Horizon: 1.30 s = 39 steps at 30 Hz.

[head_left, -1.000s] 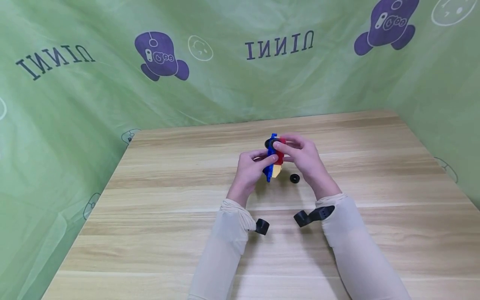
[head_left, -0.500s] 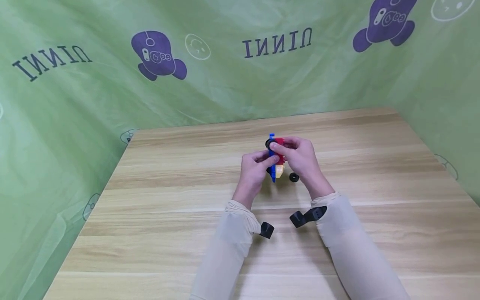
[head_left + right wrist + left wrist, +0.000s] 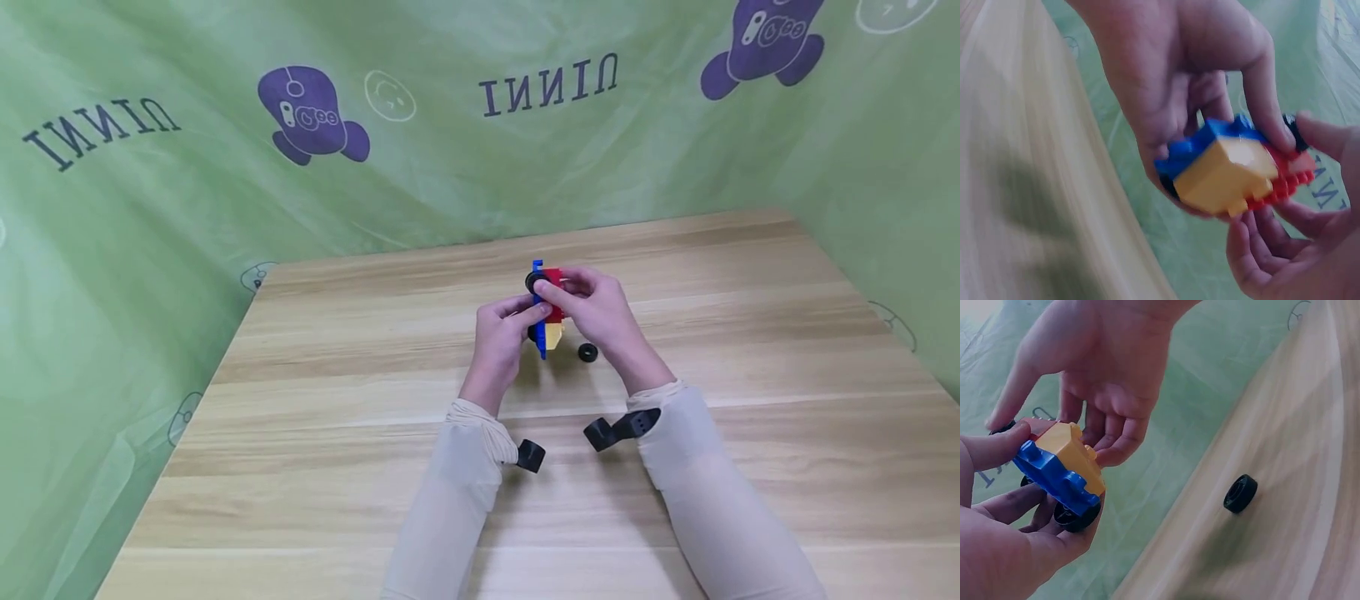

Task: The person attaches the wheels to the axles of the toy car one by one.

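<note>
toy block car [image 3: 546, 310], built of blue, red and yellow blocks with black wheels, held above the wooden surface [image 3: 337, 400] between both hands. head view: the left hand [image 3: 504, 340] curls its fingers round the car's lower blue side, thumb tip at the car's upper part; the right hand [image 3: 596, 310] pinches the car's upper end with thumb and forefinger at a black wheel. the car's long axis runs away from the person, upper end farthest, blue base facing left. a loose wheel [image 3: 588, 352] lies on the surface just right of the car, below the right hand. green printed cloth [image 3: 187, 167] walls the surface on three sides.

left wrist view: the left hand [image 3: 1004, 544] grips the car [image 3: 1060, 465] from beneath, thumb on top of the red part, fingers under the blue base beside a mounted wheel; the right hand [image 3: 1107, 375] arches over it, fingers partly curled, forefinger reaching down to the far end. the loose wheel [image 3: 1240, 493] stands on edge on the surface, well apart.

right wrist view: the car [image 3: 1229, 165] shows its yellow end foremost, blue above, red to the right; the left hand [image 3: 1179, 81] wraps it from above, the right hand [image 3: 1285, 250] cups it from below, fingers half open.
</note>
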Available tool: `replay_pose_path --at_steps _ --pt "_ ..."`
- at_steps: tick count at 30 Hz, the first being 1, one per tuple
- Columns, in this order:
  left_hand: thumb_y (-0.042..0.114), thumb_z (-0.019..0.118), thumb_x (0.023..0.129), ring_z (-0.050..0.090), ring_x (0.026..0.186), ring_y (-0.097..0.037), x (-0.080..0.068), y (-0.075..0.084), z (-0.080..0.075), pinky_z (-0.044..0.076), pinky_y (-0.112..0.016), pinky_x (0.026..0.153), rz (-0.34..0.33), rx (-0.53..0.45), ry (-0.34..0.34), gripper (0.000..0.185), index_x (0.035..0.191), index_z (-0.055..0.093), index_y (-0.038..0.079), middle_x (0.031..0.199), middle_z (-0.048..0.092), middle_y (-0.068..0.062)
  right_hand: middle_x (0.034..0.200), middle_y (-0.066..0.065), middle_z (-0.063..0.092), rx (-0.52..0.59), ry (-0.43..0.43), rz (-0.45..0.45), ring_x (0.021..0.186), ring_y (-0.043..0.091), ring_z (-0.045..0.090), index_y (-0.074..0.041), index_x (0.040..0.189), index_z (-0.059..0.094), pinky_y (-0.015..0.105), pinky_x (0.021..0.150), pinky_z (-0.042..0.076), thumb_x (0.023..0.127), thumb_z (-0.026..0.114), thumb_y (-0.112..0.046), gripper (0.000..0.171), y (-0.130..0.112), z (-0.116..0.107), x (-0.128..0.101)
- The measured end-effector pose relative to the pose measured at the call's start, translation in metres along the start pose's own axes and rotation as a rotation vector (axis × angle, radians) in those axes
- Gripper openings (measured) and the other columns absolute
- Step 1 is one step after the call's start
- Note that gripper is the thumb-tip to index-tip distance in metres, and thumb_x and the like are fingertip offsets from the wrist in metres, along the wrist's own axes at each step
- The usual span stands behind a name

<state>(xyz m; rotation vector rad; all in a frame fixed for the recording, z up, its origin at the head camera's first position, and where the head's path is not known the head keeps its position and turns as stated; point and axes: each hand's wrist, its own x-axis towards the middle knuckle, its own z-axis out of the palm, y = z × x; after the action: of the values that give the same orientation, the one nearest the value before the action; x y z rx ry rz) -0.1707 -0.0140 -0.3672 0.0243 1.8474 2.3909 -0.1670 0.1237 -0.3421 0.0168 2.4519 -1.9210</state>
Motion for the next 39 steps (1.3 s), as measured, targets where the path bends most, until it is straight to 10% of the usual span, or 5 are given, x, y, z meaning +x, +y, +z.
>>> replay_pose_path --at_steps 6,10,20,30,39 --pt "0.008 0.073 0.081 0.067 0.083 -0.014 0.002 0.001 -0.006 0.053 -0.026 0.081 -0.030 -0.022 0.028 0.033 0.110 0.067 -0.006 0.104 0.070 -0.018 0.116 0.017 0.063 -0.056 -0.006 0.010 0.097 0.025 0.061 -0.004 0.127 0.056 0.034 0.082 0.052 0.088 0.052 -0.060 0.068 0.006 -0.010 0.004" --pt "0.009 0.073 0.080 0.066 0.087 -0.015 0.003 0.001 -0.010 0.053 -0.026 0.083 -0.037 -0.025 0.050 0.034 0.111 0.067 -0.004 0.108 0.069 -0.018 0.114 0.020 0.062 -0.319 -0.022 0.093 0.098 0.029 0.059 0.000 0.123 0.057 0.038 0.081 0.049 0.091 0.042 -0.062 0.071 0.015 -0.021 0.006" --pt "0.011 0.074 0.080 0.065 0.096 -0.018 0.004 0.000 -0.011 0.050 -0.029 0.091 -0.083 -0.011 0.075 0.036 0.113 0.066 -0.002 0.112 0.067 -0.015 0.107 0.015 0.060 -0.698 -0.313 0.323 0.092 0.028 0.052 -0.005 0.111 0.063 0.033 0.073 0.043 0.078 0.075 -0.035 0.045 0.036 -0.032 0.009" --pt "0.009 0.074 0.080 0.066 0.093 -0.016 0.005 -0.002 -0.011 0.051 -0.030 0.089 -0.080 -0.014 0.074 0.036 0.113 0.066 -0.003 0.112 0.067 -0.017 0.094 0.010 0.063 -0.773 -0.348 0.247 0.083 0.024 0.053 -0.008 0.093 0.067 0.030 0.067 0.042 0.071 0.082 -0.027 0.032 0.042 -0.025 0.010" --pt "0.012 0.076 0.079 0.065 0.093 -0.015 0.007 -0.001 -0.013 0.047 -0.029 0.092 -0.032 -0.029 0.136 0.030 0.107 0.070 0.001 0.104 0.071 -0.012 0.091 0.007 0.068 -0.516 -0.356 -0.078 0.082 0.019 0.060 -0.007 0.098 0.068 0.030 0.073 0.050 0.077 0.078 -0.026 0.030 0.026 -0.032 0.007"
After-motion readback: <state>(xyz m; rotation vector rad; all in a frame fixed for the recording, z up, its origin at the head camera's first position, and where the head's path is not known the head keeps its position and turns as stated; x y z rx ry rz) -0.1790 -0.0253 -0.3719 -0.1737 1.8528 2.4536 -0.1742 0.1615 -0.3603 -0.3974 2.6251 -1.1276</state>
